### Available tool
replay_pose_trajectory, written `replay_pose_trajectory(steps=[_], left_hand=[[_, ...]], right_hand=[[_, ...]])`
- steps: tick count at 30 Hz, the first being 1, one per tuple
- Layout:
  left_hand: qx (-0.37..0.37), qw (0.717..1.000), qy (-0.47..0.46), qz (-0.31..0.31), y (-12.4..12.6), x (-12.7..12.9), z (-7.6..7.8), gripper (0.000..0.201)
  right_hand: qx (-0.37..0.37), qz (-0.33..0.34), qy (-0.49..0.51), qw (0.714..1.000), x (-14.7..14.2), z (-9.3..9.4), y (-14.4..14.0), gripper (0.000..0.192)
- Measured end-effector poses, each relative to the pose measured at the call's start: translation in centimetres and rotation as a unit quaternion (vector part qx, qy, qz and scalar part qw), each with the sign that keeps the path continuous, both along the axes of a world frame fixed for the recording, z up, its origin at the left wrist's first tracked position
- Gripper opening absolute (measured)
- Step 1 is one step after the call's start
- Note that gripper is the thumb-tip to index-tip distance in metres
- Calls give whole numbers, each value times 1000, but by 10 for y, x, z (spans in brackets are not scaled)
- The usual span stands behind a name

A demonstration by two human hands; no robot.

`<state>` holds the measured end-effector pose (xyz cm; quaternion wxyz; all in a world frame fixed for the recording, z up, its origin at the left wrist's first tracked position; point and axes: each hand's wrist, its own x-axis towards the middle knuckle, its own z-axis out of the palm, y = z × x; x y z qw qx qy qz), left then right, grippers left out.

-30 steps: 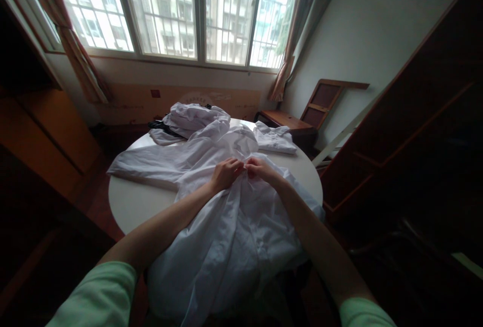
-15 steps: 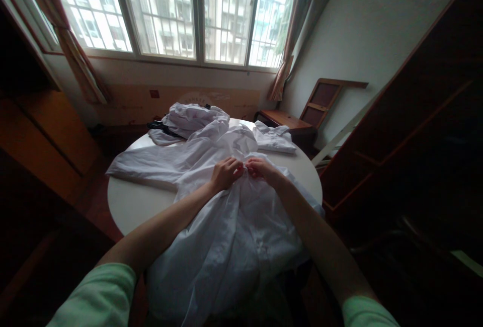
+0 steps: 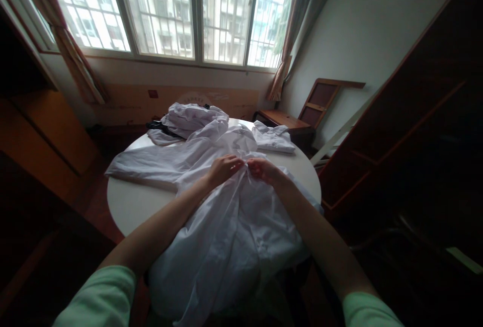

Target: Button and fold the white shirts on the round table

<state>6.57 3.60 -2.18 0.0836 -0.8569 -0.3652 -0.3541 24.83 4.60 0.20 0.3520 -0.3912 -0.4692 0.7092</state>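
"What is being held?"

"The left hand [image 3: 223, 168] and right hand [image 3: 263, 171] each pinch the front of a white garment [image 3: 226, 226] in a narrow grip."

"Where does it lie?"

"Across the middle of the desk [image 3: 132, 206], draping over its near edge."

"And farther out?"

"A clothes heap [image 3: 194, 119] at the desk's far left, a folded shirt [image 3: 273, 138] at its far right, a wooden chair [image 3: 284, 118] beyond the desk."

From here I read plain white on the garment [image 3: 217, 251] at the fingers [image 3: 234, 161], greyish in its folds. Beyond them, the heaped cloth [image 3: 194, 118] is white beside black fabric [image 3: 158, 127]; the folded shirt [image 3: 274, 138] and tabletop [image 3: 130, 206] are white. Behind the fingers, the wearer's sleeves [image 3: 103, 294] are pale green.
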Motion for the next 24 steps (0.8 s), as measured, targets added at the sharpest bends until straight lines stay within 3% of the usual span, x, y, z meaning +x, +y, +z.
replay_pose_trajectory(steps=[2, 4, 7, 9, 10, 13, 16, 18, 20, 22, 24], left_hand=[[-43, 998, -37, 19, 4, -7, 3, 20], [-82, 992, -53, 79, 10, -20, 8, 20], [-137, 966, -30, 215, 18, -49, 16, 31], [-160, 941, -1, 299, 21, -72, 22, 48], [-170, 927, 14, 335, 22, -83, 25, 57], [-228, 889, 64, 391, 24, -109, 32, 73], [-333, 863, 102, 365, 26, -121, 35, 51], [-373, 852, 102, 354, 26, -123, 38, 29], [-366, 853, 78, 363, 23, -123, 44, 14], [-354, 858, 37, 371, 19, -123, 51, 9], [-354, 860, -24, 367, 17, -125, 58, 13]], right_hand=[[36, -55, -20, 998, 2, 4, 2, 12], [102, -162, -87, 978, 7, 6, 6, 14], [203, -305, -290, 884, 21, 6, 16, 27], [222, -309, -417, 826, 30, 2, 21, 37], [220, -285, -460, 812, 34, -1, 23, 40], [219, -190, -516, 806, 42, -10, 27, 33], [238, -149, -520, 807, 43, -15, 29, 29], [241, -153, -527, 800, 42, -15, 28, 30], [237, -168, -540, 790, 40, -12, 26, 28], [236, -194, -536, 787, 38, -7, 23, 24], [223, -228, -496, 808, 37, 1, 20, 19]])
